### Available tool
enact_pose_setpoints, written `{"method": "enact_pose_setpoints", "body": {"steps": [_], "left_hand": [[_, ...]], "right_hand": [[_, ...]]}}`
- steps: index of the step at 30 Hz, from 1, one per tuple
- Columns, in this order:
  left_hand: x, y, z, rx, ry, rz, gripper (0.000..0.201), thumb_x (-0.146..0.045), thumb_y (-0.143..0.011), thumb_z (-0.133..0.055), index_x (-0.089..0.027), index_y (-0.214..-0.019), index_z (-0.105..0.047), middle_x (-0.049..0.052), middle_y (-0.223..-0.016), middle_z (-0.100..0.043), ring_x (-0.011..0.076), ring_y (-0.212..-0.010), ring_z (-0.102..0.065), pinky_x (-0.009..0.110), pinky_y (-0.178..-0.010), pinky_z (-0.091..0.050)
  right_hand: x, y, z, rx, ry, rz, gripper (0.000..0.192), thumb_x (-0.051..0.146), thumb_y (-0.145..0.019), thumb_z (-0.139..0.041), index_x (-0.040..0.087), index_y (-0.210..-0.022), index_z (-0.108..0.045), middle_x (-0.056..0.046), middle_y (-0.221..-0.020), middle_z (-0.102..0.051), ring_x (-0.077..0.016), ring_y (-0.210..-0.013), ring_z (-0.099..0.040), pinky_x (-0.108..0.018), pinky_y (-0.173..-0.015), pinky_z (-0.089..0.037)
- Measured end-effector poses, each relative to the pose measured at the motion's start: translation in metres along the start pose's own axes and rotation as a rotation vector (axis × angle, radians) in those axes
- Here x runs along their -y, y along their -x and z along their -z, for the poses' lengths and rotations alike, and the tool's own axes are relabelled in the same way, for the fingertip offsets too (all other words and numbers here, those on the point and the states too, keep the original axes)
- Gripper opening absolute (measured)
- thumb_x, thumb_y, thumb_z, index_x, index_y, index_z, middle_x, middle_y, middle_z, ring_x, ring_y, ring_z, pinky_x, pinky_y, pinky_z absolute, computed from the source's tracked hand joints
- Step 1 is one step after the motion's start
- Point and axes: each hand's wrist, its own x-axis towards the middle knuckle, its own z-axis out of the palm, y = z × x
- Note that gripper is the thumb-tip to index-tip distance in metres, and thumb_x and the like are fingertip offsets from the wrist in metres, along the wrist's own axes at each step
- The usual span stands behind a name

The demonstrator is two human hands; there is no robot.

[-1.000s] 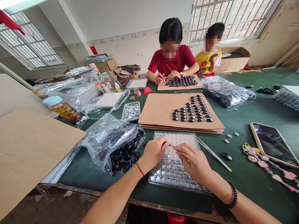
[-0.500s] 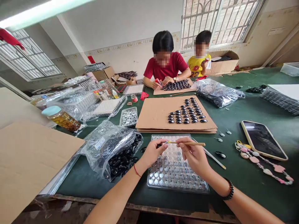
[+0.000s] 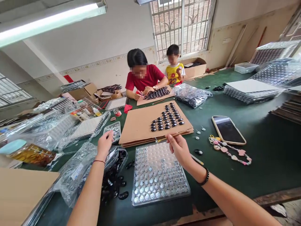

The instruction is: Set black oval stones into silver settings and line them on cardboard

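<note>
My left hand (image 3: 105,146) is closed beside a small clear box (image 3: 119,131) of shiny silver pieces. A bit of a small black piece (image 3: 108,136) shows between its fingertips; the rest is hidden. Over the far side of a clear plastic tray (image 3: 161,201), my right hand (image 3: 180,147) pinches a thin wooden stick (image 3: 162,139) that points left. A small shiny bit appears at the stick's tip. Round silvery pieces (image 3: 147,190) fill the tray's near rows. Glossy black oval pieces (image 3: 110,185) spill from a plastic bag (image 3: 81,171) left of the tray.
Stacked cardboard (image 3: 136,125) behind the tray bears rows of black ovals. A phone (image 3: 228,129) and a beaded strap (image 3: 231,151) lie at right. Across the table a person in red (image 3: 152,77) handles black pieces; a person in yellow (image 3: 174,72) is alongside. A lidded jar (image 3: 30,153) lies left.
My left hand has moved left, away from the stick's tip, to the box of silver pieces. My right hand still holds the stick. The camera view has turned to the right.
</note>
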Motion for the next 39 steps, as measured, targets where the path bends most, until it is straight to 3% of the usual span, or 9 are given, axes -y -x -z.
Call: {"method": "enact_pose_setpoints", "body": {"steps": [2,4,7,10,15,19,26,39], "left_hand": [[-0.009,-0.004,0.002,-0.09,-0.106,-0.08,0.04,-0.038,-0.073,-0.05,-0.013,-0.103,-0.057,-0.001,-0.055,-0.052,0.015,-0.053,-0.048,0.025,-0.054,-0.034],[-0.023,0.013,-0.006,-0.089,-0.107,-0.158,0.037,-0.04,-0.075,-0.047,-0.015,-0.1,-0.057,0.0,-0.057,-0.053,0.0155,-0.053,-0.049,0.025,-0.054,-0.035],[-0.044,0.06,-0.032,0.201,-0.032,-0.225,0.028,-0.043,-0.071,-0.052,-0.016,-0.076,-0.062,-0.001,-0.052,-0.052,0.0142,-0.051,-0.049,0.023,-0.053,-0.036],[-0.051,0.102,-0.054,0.434,0.004,-0.217,0.025,-0.042,-0.068,-0.057,-0.017,-0.067,-0.063,0.0,-0.054,-0.056,0.0137,-0.051,-0.049,0.022,-0.05,-0.035],[-0.037,0.123,-0.066,0.654,0.085,-0.164,0.019,-0.037,-0.065,-0.061,-0.018,-0.064,-0.064,0.0,-0.055,-0.059,0.013,-0.049,-0.049,0.021,-0.047,-0.034],[-0.032,0.125,-0.064,0.677,0.078,-0.231,0.016,-0.035,-0.063,-0.064,-0.02,-0.068,-0.066,0.001,-0.064,-0.063,0.0141,-0.057,-0.051,0.021,-0.05,-0.034],[-0.035,0.132,-0.065,0.678,0.205,-0.191,0.026,-0.033,-0.065,-0.063,-0.021,-0.089,-0.065,0.002,-0.081,-0.065,0.0109,-0.053,-0.044,0.022,-0.051,-0.034],[-0.038,0.133,-0.062,0.665,0.214,-0.203,0.03,-0.035,-0.068,-0.06,-0.02,-0.093,-0.065,-0.001,-0.063,-0.057,0.009,-0.047,-0.032,0.021,-0.047,-0.027]], "right_hand": [[-0.001,0.0,0.0,0.009,0.012,0.007,0.027,0.042,-0.081,-0.046,0.015,-0.078,-0.052,0.001,-0.064,-0.05,-0.0042,-0.038,-0.037,-0.018,-0.035,-0.028],[-0.001,-0.001,0.0,0.012,0.008,0.012,0.027,0.042,-0.081,-0.046,0.015,-0.078,-0.052,0.001,-0.065,-0.05,-0.0046,-0.04,-0.037,-0.018,-0.036,-0.029],[0.001,-0.001,0.0,0.031,-0.03,-0.003,0.027,0.042,-0.081,-0.045,0.016,-0.078,-0.05,0.002,-0.064,-0.048,-0.0046,-0.039,-0.035,-0.019,-0.036,-0.028],[0.004,0.004,-0.001,0.113,-0.036,-0.021,0.026,0.041,-0.083,-0.043,0.017,-0.074,-0.046,0.003,-0.061,-0.045,-0.0047,-0.038,-0.034,-0.019,-0.036,-0.028],[0.005,0.026,-0.005,0.291,0.21,0.118,0.023,0.032,-0.088,-0.036,0.018,-0.075,-0.049,0.001,-0.066,-0.049,-0.0075,-0.047,-0.043,-0.021,-0.047,-0.036],[0.0,0.035,-0.003,0.333,0.4,0.281,0.019,0.025,-0.089,-0.033,0.019,-0.082,-0.05,-0.001,-0.068,-0.053,-0.0102,-0.052,-0.047,-0.023,-0.051,-0.037],[-0.012,0.031,0.0,0.282,0.518,0.511,0.012,0.016,-0.086,-0.035,0.021,-0.09,-0.045,-0.002,-0.072,-0.05,-0.0139,-0.063,-0.048,-0.029,-0.059,-0.04],[-0.007,0.031,0.003,0.471,0.689,0.545,0.015,0.016,-0.086,-0.031,0.02,-0.091,-0.045,-0.005,-0.077,-0.054,-0.0152,-0.067,-0.052,-0.028,-0.061,-0.041]]}}
